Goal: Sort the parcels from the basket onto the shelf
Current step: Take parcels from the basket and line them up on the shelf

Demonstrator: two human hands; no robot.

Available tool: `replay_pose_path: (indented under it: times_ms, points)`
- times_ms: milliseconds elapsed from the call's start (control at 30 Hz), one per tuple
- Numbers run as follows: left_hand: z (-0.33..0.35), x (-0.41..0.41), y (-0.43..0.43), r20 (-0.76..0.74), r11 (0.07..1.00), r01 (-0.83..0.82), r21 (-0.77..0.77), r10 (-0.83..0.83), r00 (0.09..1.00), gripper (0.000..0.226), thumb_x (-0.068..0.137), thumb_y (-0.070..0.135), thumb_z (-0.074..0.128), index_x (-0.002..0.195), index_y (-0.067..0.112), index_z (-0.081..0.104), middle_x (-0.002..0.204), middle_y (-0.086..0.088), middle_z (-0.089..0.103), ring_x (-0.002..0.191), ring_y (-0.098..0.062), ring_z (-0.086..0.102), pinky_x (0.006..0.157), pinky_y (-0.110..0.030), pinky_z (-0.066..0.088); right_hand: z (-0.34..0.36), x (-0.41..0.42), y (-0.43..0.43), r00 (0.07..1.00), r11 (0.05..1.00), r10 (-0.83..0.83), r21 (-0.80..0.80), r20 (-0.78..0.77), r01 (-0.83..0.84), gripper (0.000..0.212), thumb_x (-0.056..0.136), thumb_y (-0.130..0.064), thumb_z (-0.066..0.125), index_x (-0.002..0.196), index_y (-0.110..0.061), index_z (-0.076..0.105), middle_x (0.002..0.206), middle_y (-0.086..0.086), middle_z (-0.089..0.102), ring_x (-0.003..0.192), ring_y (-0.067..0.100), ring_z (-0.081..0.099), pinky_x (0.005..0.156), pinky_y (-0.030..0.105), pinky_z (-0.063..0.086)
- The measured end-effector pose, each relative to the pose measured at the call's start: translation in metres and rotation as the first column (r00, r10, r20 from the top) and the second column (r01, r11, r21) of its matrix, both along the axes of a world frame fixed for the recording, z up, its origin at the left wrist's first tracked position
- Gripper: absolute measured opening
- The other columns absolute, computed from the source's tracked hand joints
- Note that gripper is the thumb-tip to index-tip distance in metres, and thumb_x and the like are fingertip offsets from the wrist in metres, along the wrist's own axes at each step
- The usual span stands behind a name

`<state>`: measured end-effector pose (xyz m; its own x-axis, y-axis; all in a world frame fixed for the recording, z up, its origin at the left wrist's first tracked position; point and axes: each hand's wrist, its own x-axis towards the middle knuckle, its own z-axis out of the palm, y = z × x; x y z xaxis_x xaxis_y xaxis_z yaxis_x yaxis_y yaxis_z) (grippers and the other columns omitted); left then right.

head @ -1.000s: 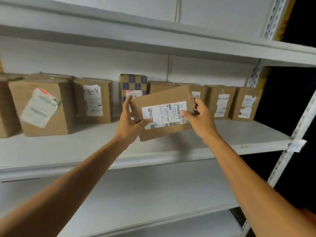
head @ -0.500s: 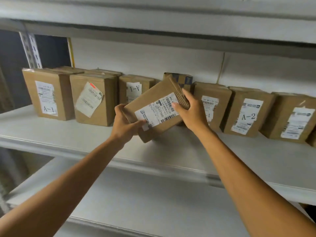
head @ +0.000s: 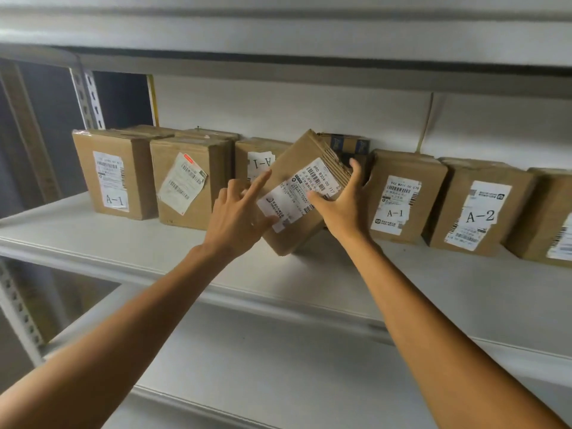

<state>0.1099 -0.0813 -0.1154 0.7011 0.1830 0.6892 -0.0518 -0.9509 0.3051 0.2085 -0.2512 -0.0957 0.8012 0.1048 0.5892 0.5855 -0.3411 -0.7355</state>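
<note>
The tilted parcel (head: 305, 193) hides most of a blue-patterned box (head: 349, 145) behind it. Its long axis leans up-right, lower corner on the shelf (head: 93, 243). The right hand (head: 343, 205) clasps its right edge; the left hand (head: 238, 212) touches it, fingers spread.

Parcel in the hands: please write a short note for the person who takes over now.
Left hand: fingers spread, touching the tilted parcel, not gripping.
Right hand: grips the parcel's right side.
Parcel: tilted, its lower corner on or near the shelf, in front of the row's gap.
Done: a row of boxes already stands there.
Left: stand this parcel upright in the row. Basket not in view.
</note>
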Motion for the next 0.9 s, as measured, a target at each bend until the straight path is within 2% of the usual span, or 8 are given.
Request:
replay_pose_path:
  times_ms: [100, 167, 233, 333, 500, 600, 733, 900]
  points:
    - [-0.001, 0.003, 0.003, 0.017, 0.999, -0.025, 0.042, 0.024, 1.000, 0.089, 0.080, 0.038, 0.072, 0.150, 0.036, 0.016, 0.127, -0.017, 0.039, 0.110, -0.031, 0.039, 0.090, -0.042, 0.041, 0.000, -0.004, 0.007, 0.995, 0.993, -0.066, 0.097, -0.077, 0.074, 0.115, 0.072, -0.029, 0.081, 0.153, -0.017, 0.001, 0.159, 0.019, 0.002, 0.141, 0.035, 0.026, 0.104, 0.044, 0.043]
    - [-0.004, 0.003, 0.011, 0.013, 0.999, -0.026, 0.043, 0.026, 1.000, 0.088, 0.081, 0.035, 0.072, 0.150, 0.034, 0.018, 0.126, -0.017, 0.040, 0.109, -0.032, 0.042, 0.086, -0.043, 0.045, -0.007, -0.005, 0.014, 0.983, 0.989, -0.005, 0.143, -0.183, 0.031, 0.118, 0.073, -0.034, 0.082, 0.153, -0.012, -0.002, 0.157, 0.013, 0.020, 0.140, 0.028, 0.031, 0.100, 0.029, 0.038]
    - [-0.007, 0.002, 0.021, -0.015, 1.000, -0.017, 0.024, 0.018, 1.000, 0.086, 0.082, 0.033, 0.072, 0.150, 0.032, 0.020, 0.125, -0.017, 0.042, 0.104, -0.033, 0.049, 0.079, -0.041, 0.049, -0.017, -0.006, 0.023, 0.962, 0.990, 0.074, 0.139, -0.262, -0.038, 0.099, 0.073, -0.040, 0.081, 0.147, -0.009, 0.023, 0.140, 0.007, 0.049, 0.125, 0.022, 0.050, 0.086, 0.018, 0.041]
    - [-0.007, 0.002, 0.040, -0.046, 1.000, -0.009, 0.019, 0.009, 0.999, 0.084, 0.081, 0.037, 0.071, 0.149, 0.031, 0.022, 0.121, -0.017, 0.044, 0.093, -0.033, 0.055, 0.070, -0.039, 0.052, -0.020, -0.007, 0.036, 0.959, 0.991, 0.104, 0.112, -0.262, -0.077, 0.082, 0.070, -0.045, 0.082, 0.133, -0.013, 0.040, 0.127, 0.001, 0.058, 0.107, 0.013, 0.056, 0.066, 0.012, 0.039]
    - [-0.022, 0.006, 0.052, -0.137, 0.998, 0.057, 0.036, -0.052, 0.989, 0.119, 0.068, 0.042, 0.082, 0.153, 0.025, 0.000, 0.123, -0.019, 0.036, 0.097, -0.034, 0.052, 0.075, -0.046, 0.055, -0.030, -0.014, 0.052, 0.993, 0.995, 0.076, -0.053, -0.094, -0.082, 0.083, 0.069, -0.040, 0.082, 0.136, -0.020, 0.038, 0.131, -0.004, 0.054, 0.115, 0.011, 0.052, 0.084, 0.021, 0.041]
    - [-0.031, 0.011, 0.055, -0.096, 0.997, 0.043, 0.061, -0.037, 0.995, 0.126, 0.062, 0.042, 0.085, 0.152, 0.017, 0.001, 0.130, -0.021, 0.033, 0.108, -0.036, 0.048, 0.075, -0.046, 0.055, -0.033, -0.013, 0.059, 0.995, 0.992, 0.069, -0.097, -0.075, -0.076, 0.084, 0.070, -0.040, 0.082, 0.139, -0.019, 0.039, 0.134, -0.003, 0.054, 0.119, 0.013, 0.052, 0.089, 0.023, 0.041]
    - [-0.025, 0.029, 0.059, -0.041, 0.960, -0.072, 0.269, 0.086, 0.995, 0.116, 0.066, 0.044, 0.082, 0.152, 0.013, 0.011, 0.153, -0.024, 0.013, 0.135, -0.041, 0.024, 0.108, -0.048, 0.033, -0.030, -0.003, 0.071, 0.992, 0.992, 0.036, -0.112, -0.123, -0.050, 0.077, 0.075, -0.041, 0.079, 0.140, -0.022, 0.040, 0.132, -0.003, 0.058, 0.119, 0.018, 0.055, 0.096, 0.034, 0.047]
    - [-0.028, 0.043, 0.062, -0.102, 0.923, 0.002, 0.385, 0.041, 0.994, 0.109, 0.075, 0.039, 0.076, 0.153, 0.021, 0.001, 0.158, -0.019, -0.004, 0.144, -0.039, 0.002, 0.113, -0.042, 0.007, -0.040, 0.004, 0.088, 0.990, 0.995, -0.069, -0.086, -0.124, 0.059, 0.054, 0.084, -0.039, 0.071, 0.129, -0.019, 0.048, 0.122, -0.001, 0.064, 0.108, 0.019, 0.061, 0.076, 0.025, 0.046]
